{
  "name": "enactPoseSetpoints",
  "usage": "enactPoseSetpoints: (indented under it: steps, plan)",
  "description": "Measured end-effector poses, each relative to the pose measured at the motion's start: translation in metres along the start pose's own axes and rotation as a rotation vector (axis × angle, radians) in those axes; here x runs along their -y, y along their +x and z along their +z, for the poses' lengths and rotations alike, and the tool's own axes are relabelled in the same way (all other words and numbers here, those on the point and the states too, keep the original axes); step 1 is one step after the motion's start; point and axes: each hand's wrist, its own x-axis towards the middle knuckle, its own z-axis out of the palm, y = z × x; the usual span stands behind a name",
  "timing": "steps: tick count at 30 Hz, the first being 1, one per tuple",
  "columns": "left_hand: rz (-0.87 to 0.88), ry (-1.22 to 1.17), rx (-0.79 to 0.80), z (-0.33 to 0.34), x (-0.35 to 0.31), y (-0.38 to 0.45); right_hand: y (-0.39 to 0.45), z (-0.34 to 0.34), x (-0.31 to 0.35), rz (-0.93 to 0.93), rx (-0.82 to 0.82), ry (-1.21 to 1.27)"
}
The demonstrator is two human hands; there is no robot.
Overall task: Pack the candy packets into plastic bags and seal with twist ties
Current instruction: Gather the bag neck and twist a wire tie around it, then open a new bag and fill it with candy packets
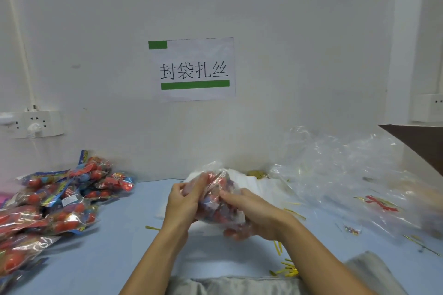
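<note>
Nearest us, our left hand (184,201) and right hand (254,213) both grip the filled plastic bag (220,201) over the table (134,242); we judge packing done, needing a twist tie (278,248), with candy packets (55,201) waiting farther left.

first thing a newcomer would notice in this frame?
Probably both hands at centre: the left hand and right hand grip a clear plastic bag stuffed with red candy packets, held just above the blue table. Next, the white sign with green bars on the wall behind, then the big pile of candy packets at the left, with yellow twist ties scattered on the right.
</note>
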Motion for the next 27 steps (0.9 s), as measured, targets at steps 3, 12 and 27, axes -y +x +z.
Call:
enactPoseSetpoints:
  steps: [3,12,27]
  plan:
    - [-0.078,-0.027,0.112,-0.001,-0.001,-0.001,-0.003,-0.014,0.0,0.089,-0.051,0.104]
    - [-0.1,0.072,0.014,-0.003,0.0,-0.001,-0.023,-0.071,0.042,-0.364,-0.207,0.934]
    - [0.07,0.347,0.093,0.006,0.007,-0.004,-0.015,-0.079,0.015,-0.102,-0.705,0.287]
